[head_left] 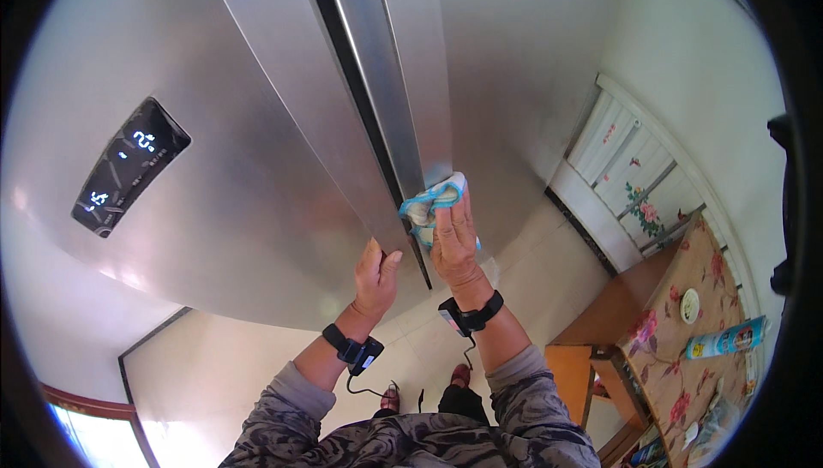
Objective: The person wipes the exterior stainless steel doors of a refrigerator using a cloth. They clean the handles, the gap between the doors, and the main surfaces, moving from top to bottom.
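Observation:
A stainless-steel refrigerator [270, 166] with two doors fills the view before me, a dark gap running between the doors. My right hand [455, 240] presses a folded white cloth with blue edging [432, 206] against the lower part of the right door's edge strip. To its left, my left hand [376, 278] touches the edge of the left door near the gap, thumb apart from the fingers, and holds no loose object. A lit display panel [132, 169] sits on the left door. Both wrists carry black straps with small devices and cables.
At the right stands a wooden cabinet [569, 365] topped by a floral cover [669, 355], bearing a blue can [726, 338], a small round dish [690, 306] and a plastic bag [714, 426]. Behind it is a white flower-decorated panel [636, 172]. Pale floor tiles [225, 365] lie below.

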Available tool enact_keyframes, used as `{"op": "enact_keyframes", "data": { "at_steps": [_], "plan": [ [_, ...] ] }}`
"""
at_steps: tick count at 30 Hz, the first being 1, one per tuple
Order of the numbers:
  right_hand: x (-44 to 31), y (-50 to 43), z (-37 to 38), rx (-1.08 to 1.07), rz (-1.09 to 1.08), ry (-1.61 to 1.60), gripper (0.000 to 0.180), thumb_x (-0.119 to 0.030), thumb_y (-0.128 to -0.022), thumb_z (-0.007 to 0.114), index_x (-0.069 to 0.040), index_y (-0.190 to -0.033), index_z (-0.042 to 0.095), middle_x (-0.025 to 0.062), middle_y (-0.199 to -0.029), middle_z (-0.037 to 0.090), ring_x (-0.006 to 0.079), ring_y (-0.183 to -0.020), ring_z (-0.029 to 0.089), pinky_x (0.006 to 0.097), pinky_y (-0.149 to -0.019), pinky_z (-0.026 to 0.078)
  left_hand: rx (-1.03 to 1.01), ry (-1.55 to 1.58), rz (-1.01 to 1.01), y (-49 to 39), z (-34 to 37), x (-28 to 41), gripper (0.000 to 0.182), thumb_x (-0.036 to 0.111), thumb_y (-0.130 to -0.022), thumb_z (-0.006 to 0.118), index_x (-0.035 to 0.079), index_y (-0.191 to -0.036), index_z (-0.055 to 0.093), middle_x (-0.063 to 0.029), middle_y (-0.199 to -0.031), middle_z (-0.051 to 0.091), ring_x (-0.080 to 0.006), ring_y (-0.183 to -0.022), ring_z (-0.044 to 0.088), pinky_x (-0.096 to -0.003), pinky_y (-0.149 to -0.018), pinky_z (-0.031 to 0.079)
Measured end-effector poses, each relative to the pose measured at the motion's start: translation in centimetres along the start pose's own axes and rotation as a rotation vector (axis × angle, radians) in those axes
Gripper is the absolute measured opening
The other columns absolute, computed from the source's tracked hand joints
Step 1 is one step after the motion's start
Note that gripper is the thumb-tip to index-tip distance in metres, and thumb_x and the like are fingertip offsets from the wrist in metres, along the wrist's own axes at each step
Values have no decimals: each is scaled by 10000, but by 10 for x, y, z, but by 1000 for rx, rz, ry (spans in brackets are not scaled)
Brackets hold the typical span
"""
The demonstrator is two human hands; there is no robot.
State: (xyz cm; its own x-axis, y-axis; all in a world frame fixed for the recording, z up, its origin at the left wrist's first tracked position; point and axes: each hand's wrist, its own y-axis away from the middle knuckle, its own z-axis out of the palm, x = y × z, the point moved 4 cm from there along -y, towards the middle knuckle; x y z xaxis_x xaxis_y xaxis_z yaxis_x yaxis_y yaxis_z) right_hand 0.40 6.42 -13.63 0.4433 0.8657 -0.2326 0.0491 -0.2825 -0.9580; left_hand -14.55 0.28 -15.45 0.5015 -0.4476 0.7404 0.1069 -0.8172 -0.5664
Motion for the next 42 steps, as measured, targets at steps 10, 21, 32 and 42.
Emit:
{"op": "enact_keyframes", "data": {
  "at_steps": [10, 21, 32, 42],
  "plan": [
    [-17, -109, -6, 9, -101, -15, 375, 58, -924, 493, 79, -1299, 495, 310, -1405, 411, 510, -1310, 382, 536, -1074, 360, 55, 56, -15, -2, 0, -2, 368, 55, -948, 571, 2, -1306, 511, -119, -1039, 637, -183, -871, 601, -280, -801, 481],
    [-31, -178, -5, 72, -196, -26, 415, 108, -890, 501, 90, -1305, 483, 304, -1426, 395, 482, -1340, 362, 506, -1101, 333, 77, -3, -66, 1, -2, -11, 397, 7, -918, 592, 3, -1308, 515, -150, -1069, 639, -230, -906, 619, -298, -815, 493],
    [-50, -264, -8, 204, -327, 8, 391, 133, -861, 518, 115, -1252, 515, 298, -1374, 453, 480, -1307, 403, 485, -1084, 373, 135, 17, 6, 5, -2, -21, 412, 18, -902, 608, -11, -1302, 511, -217, -1105, 630, -349, -944, 633, -334, -837, 504],
    [-67, -332, -6, 301, -440, 44, 410, 125, -861, 522, 106, -1270, 502, 281, -1361, 473, 459, -1303, 418, 470, -1082, 366, 118, 20, -47, 6, -4, -24, 393, 50, -917, 608, -14, -1293, 515, -218, -1118, 632, -353, -976, 637, -335, -851, 499]
  ]
}}
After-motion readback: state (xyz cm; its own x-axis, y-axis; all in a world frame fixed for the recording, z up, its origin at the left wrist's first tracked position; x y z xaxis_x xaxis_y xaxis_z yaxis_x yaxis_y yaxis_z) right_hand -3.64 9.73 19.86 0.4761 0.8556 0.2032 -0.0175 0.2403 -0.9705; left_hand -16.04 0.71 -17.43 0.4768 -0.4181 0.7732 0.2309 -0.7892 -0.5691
